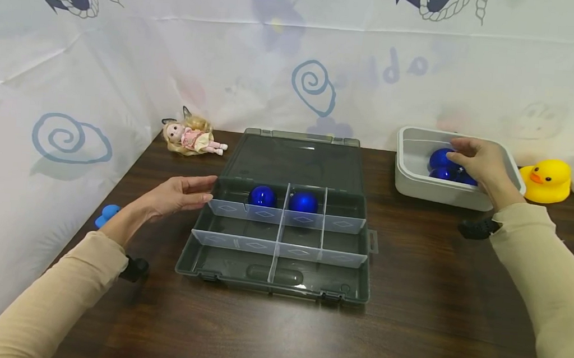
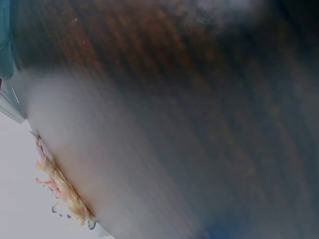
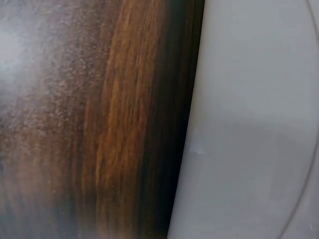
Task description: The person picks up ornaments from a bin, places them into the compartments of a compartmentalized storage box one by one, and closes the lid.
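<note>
Sleeves [image 1: 543,272] outstretched, we're probably fetching a ball [image 1: 440,158], left hand [image 1: 171,195] uncurled, grip unclear at right hand [image 1: 485,162]; we're needing a pinch.

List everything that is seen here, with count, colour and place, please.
table: 1, dark brown, beneath
divided case: 1, dark grey, table's middle
dividers: several, whitish, inside case
balls: 2, blue, case's back row
tub: 1, pale grey, right rear
more balls: 3 visible, blue, inside tub
duck: 1, yellow, right of tub
doll: 1, pink and blond, left rear
small object: 1, blue, far left, partly hidden
printed cloth: count unclear, mostly white, back and sides
wrist devices: 2, black, on wrists
sleeves: 2, beige, forearms
left hand: 1, bare, case's left edge
right hand: 1, bare, over tub
</note>
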Motion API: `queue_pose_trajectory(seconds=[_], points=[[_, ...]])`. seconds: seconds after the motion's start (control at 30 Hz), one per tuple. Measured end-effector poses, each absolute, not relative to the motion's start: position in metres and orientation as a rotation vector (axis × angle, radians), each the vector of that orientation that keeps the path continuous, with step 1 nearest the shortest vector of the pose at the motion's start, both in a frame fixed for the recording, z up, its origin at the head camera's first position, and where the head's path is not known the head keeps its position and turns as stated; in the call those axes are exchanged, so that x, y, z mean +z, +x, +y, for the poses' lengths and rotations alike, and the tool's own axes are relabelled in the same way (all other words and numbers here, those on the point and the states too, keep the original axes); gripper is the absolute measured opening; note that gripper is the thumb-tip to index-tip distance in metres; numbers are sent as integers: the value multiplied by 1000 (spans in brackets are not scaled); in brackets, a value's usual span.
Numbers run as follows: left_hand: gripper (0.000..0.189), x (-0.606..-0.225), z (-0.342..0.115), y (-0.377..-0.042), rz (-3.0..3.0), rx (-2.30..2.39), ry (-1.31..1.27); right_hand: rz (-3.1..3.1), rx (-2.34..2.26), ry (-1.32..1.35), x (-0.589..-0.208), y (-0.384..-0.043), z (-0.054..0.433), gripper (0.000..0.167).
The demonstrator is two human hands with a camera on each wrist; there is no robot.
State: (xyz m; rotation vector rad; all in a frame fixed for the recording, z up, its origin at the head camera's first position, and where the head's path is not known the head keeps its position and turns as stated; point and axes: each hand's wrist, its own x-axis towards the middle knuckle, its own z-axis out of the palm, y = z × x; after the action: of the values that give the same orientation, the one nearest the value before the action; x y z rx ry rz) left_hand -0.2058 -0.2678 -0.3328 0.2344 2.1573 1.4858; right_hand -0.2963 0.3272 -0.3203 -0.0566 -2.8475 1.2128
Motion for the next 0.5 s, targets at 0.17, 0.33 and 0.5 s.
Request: queue_pose_trajectory(seconds=[0.17,0.33,0.5], points=[[68,-332,-268,-206,2162,1484,238,-2918,1206,-58,-317,-300,326,53],[68,-333,-268,-205,2163,1486,239,-2951,1116,1,-317,-303,326,51],[69,-333,-268,-206,2153,1494,231,-2985,1030,40,-319,-306,326,49]])
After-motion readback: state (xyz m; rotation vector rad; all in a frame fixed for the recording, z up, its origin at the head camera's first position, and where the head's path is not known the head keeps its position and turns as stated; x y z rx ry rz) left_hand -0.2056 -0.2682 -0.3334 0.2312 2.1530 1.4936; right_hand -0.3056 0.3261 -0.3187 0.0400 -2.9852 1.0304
